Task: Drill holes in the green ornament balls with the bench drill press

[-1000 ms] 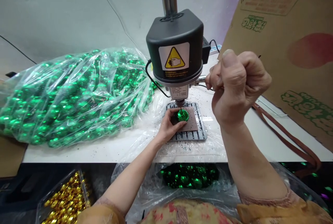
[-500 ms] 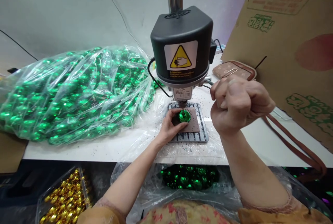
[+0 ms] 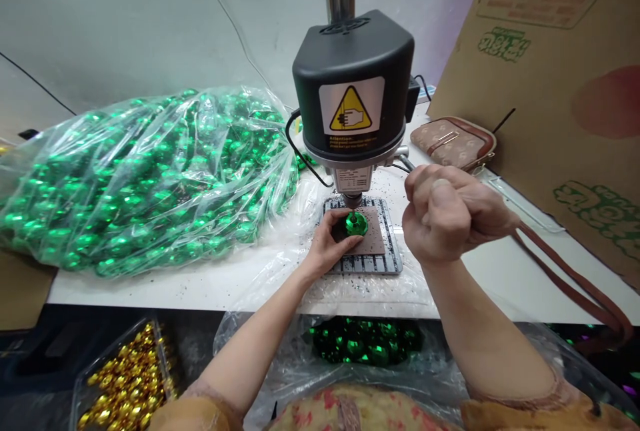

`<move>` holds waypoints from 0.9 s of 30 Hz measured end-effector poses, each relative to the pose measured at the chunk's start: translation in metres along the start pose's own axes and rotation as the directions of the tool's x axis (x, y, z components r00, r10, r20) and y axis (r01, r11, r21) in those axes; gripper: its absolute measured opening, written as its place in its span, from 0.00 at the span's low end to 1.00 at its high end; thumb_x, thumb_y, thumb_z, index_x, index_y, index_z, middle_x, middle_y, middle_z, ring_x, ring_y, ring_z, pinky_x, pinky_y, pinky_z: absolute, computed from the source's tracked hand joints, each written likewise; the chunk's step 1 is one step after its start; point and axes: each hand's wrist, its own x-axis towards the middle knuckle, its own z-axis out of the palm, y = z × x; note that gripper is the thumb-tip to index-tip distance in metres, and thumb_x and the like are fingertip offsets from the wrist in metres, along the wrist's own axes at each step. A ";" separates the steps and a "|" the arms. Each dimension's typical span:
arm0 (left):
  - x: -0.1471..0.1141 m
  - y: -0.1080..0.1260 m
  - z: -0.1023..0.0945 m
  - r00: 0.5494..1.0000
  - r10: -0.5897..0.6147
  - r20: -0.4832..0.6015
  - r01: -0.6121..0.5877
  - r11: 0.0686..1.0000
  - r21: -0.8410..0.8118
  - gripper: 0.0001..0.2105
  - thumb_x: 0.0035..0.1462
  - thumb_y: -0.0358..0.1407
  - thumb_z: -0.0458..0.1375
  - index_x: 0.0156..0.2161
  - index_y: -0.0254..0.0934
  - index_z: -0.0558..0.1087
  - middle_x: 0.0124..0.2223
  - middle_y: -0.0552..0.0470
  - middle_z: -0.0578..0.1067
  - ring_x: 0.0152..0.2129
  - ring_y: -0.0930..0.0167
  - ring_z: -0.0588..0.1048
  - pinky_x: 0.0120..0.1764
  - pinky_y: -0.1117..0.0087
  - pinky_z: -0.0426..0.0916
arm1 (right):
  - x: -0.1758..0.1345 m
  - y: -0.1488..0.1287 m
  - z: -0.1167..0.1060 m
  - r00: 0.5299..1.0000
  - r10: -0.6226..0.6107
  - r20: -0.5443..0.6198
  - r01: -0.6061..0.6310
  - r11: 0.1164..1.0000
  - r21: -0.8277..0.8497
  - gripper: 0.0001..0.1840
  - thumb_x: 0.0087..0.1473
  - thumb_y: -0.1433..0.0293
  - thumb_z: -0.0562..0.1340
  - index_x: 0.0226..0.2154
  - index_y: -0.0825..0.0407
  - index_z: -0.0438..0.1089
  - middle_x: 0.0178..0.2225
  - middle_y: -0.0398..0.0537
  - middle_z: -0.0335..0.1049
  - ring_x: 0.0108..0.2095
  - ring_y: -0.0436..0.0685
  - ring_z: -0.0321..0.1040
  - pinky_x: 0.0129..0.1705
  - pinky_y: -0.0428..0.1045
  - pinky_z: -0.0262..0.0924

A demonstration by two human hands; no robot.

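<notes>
A shiny green faceted ball (image 3: 357, 225) rests on a brown square pad (image 3: 374, 242) under the chuck of a black bench drill press (image 3: 353, 84). Thumb and fingers of my left hand (image 3: 331, 243) grip the ball from its left side. The drill bit meets the top of the ball; whether it is inside cannot be made out. My right hand (image 3: 445, 214) is closed in a fist around the drill press's feed lever (image 3: 405, 159), whose grip end is hidden by the fingers. Dark specks lie scattered over the slotted metal base (image 3: 393, 261).
A large clear bag of green balls (image 3: 150, 177) fills the table's left side. More green balls (image 3: 365, 343) lie in plastic below the table edge, and gold balls (image 3: 127, 377) sit in a clear bin. On the right are a patterned purse (image 3: 450, 141) and a cardboard box (image 3: 565, 97).
My right hand has come down a little on the lever, uncovering more of the purse. My left hand keeps its hold on the ball. The view has shifted slightly.
</notes>
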 end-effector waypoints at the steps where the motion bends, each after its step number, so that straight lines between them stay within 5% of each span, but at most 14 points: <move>1: 0.000 0.000 0.000 1.000 0.002 -0.001 -0.002 1.000 0.004 0.26 0.54 0.45 0.72 0.54 0.41 0.70 0.53 0.45 0.76 0.52 0.61 0.75 0.57 0.57 0.70 | 0.000 0.000 0.000 1.000 -0.008 0.001 0.008 1.000 -0.004 0.24 0.54 0.78 0.60 0.19 0.52 0.43 0.17 0.35 0.39 0.15 0.42 0.42 0.19 0.47 0.44; 13: 0.000 0.003 0.001 1.000 -0.015 0.004 0.015 0.999 -0.031 0.26 0.53 0.44 0.72 0.54 0.41 0.70 0.53 0.45 0.76 0.53 0.61 0.75 0.58 0.56 0.69 | -0.007 0.002 -0.005 0.999 -0.041 0.021 0.041 0.999 -0.001 0.25 0.54 0.77 0.60 0.19 0.52 0.41 0.16 0.35 0.41 0.15 0.42 0.42 0.20 0.48 0.46; 17: 0.002 0.007 0.003 0.999 -0.040 -0.020 0.039 0.999 -0.033 0.26 0.52 0.44 0.72 0.53 0.40 0.70 0.52 0.45 0.76 0.51 0.61 0.76 0.56 0.57 0.70 | 0.017 -0.001 0.011 0.986 0.128 -0.108 -0.130 0.991 -0.019 0.26 0.57 0.76 0.61 0.18 0.51 0.44 0.15 0.35 0.39 0.15 0.42 0.41 0.19 0.48 0.40; 22: -0.018 0.033 0.005 0.990 -0.003 -0.141 0.025 0.987 0.157 0.21 0.52 0.42 0.71 0.47 0.39 0.70 0.47 0.48 0.76 0.46 0.63 0.76 0.50 0.61 0.70 | 0.049 -0.005 0.023 0.945 0.320 -0.063 -0.323 0.945 -0.043 0.24 0.58 0.72 0.63 0.18 0.49 0.50 0.14 0.35 0.45 0.16 0.45 0.45 0.19 0.49 0.42; 25: -0.047 0.059 -0.001 0.993 0.053 0.105 -0.081 0.955 0.287 0.19 0.51 0.41 0.71 0.45 0.39 0.70 0.44 0.48 0.76 0.42 0.64 0.76 0.46 0.63 0.70 | 0.052 -0.009 0.023 0.936 0.351 -0.036 -0.352 0.935 -0.049 0.24 0.60 0.71 0.62 0.18 0.49 0.51 0.14 0.35 0.46 0.16 0.46 0.47 0.20 0.49 0.43; 27: -0.064 0.072 -0.010 0.928 0.073 0.365 -0.196 0.930 0.312 0.21 0.50 0.44 0.72 0.44 0.39 0.71 0.43 0.49 0.77 0.41 0.64 0.75 0.45 0.63 0.69 | 0.050 -0.010 0.022 0.938 0.344 -0.038 -0.345 0.937 -0.053 0.24 0.60 0.71 0.62 0.19 0.49 0.51 0.14 0.35 0.46 0.16 0.46 0.48 0.19 0.49 0.43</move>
